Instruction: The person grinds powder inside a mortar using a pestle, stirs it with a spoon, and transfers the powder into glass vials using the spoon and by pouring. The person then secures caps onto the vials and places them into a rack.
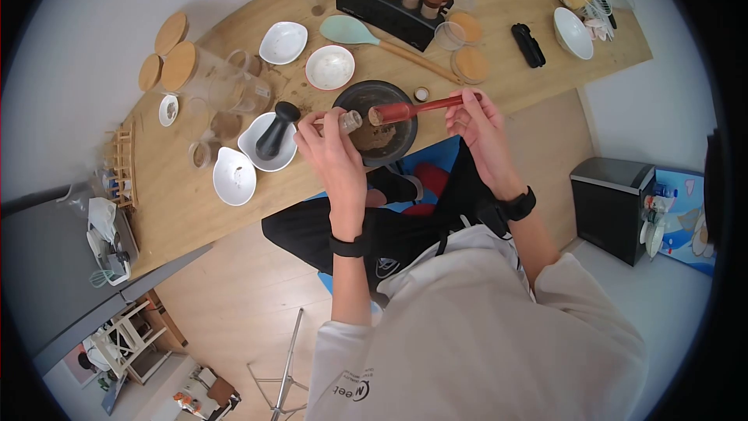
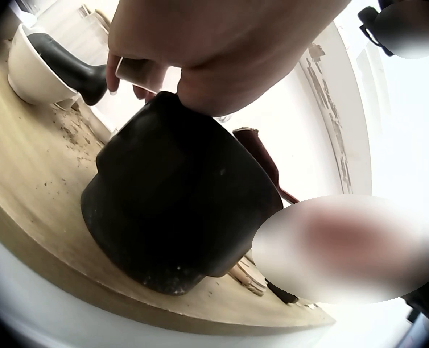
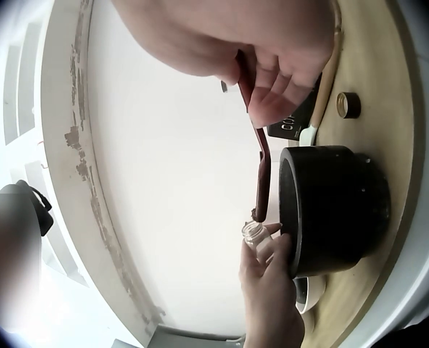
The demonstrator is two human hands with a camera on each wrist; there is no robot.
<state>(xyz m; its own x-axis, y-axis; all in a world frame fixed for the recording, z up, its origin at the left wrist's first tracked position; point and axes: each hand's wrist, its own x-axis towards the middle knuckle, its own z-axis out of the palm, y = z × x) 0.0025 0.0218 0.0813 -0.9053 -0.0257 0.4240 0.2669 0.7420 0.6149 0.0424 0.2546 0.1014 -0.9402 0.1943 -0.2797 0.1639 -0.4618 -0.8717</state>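
Note:
My left hand (image 1: 333, 157) grips a small clear glass jar (image 1: 350, 121), its mouth turned toward the right. In my right hand (image 1: 481, 134) the fingers pinch the handle of a red scoop (image 1: 401, 112). Brown powder (image 1: 375, 116) lies at the scoop's tip, right at the jar's mouth. Both are over a black mortar (image 1: 375, 90), which has brown powder inside. The right wrist view shows the scoop (image 3: 264, 181) pointing down to the threaded rim of the jar (image 3: 253, 231), beside the mortar (image 3: 330, 210). A black pestle (image 1: 276, 134) leans in a white bowl (image 1: 246, 139) left of my left hand.
A small round cap (image 1: 421, 94) lies by the mortar. Behind are a green spatula (image 1: 347, 30), a black rack (image 1: 389, 19) of brown-capped jars, and white bowls (image 1: 330, 68). Canisters with wooden lids (image 1: 180, 66) stand at the left. Spilled powder dots the wooden table (image 1: 175, 210).

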